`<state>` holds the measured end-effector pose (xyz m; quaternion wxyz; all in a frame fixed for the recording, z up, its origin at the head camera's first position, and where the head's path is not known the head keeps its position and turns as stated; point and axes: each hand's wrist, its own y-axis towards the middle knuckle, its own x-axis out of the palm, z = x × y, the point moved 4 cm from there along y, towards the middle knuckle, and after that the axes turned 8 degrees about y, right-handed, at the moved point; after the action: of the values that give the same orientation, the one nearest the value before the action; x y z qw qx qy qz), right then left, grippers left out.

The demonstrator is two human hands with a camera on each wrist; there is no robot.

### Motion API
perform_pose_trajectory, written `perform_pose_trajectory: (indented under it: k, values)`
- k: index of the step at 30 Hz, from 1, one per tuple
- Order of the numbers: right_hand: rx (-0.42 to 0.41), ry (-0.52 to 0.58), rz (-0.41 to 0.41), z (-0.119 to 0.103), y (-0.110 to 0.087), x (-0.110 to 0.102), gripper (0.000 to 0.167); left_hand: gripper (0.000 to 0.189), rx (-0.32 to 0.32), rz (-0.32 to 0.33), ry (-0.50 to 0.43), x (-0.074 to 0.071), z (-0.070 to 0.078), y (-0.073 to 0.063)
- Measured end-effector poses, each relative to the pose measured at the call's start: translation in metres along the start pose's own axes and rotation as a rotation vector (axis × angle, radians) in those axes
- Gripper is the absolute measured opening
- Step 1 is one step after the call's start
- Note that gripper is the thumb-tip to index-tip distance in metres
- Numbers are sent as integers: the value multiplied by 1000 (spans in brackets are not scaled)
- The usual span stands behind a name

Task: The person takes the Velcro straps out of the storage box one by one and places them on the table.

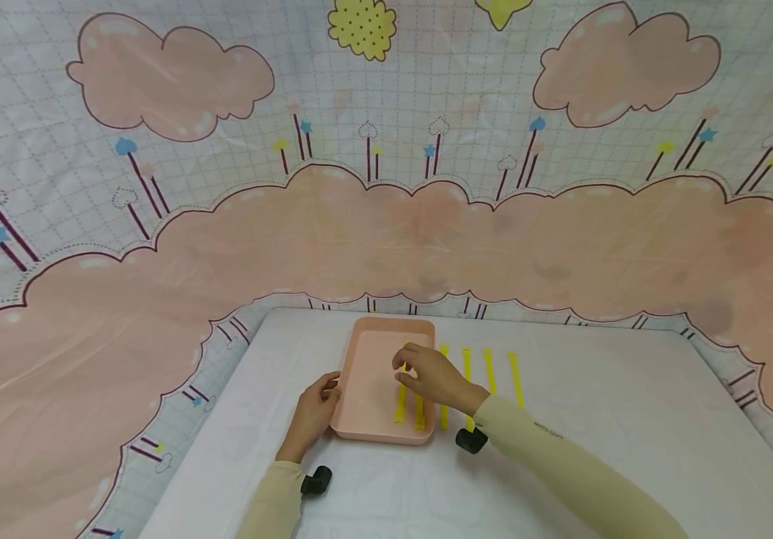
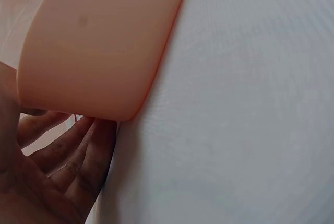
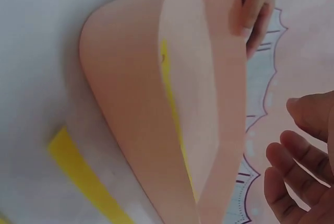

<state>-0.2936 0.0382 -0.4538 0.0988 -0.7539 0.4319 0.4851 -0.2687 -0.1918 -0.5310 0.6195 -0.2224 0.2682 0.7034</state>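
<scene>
Indeed, the tray point(image 1: 369, 382) before you is peach-coloured and looks like smooth plastic, a shallow rectangle with rounded corners and raised walls. It lies on the white table point(image 1: 595, 412), whose surface appears matte and pale. Behind it, the printed cloth point(image 1: 467, 239) shows scalloped peach shapes, clouds, stars and a fine grid.

Your left hand point(image 1: 315, 415) is relaxed; its fingers touch the left wall of the tray and are not clenched round it. Your right hand point(image 1: 436, 378) is above the right part of the tray, with fingers loosely bent, the thumb apart, and nothing held between them.

The yellow strips are thin, flat and long, with ends that look slightly wider. Two strips point(image 1: 400, 408) lie inside the tray, on its right side, partly hidden by your right hand. Four other strips point(image 1: 518, 382) lie on the table, to the right of the tray, roughly side by side with gaps between.

On your right sleeve point(image 1: 548, 449) there is a small dark print point(image 1: 548, 430), too small to be read.
</scene>
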Motion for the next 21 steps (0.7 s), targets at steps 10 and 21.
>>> perform_pose_trajectory:
  k: [10,21]
  values:
    - [-92,-210,-120,8,3,11,23,36,-2,2,2,1,-1,1]
    - [-97,-243,-166,16,9,18,24,35,2,-4,11,1,-3,3]
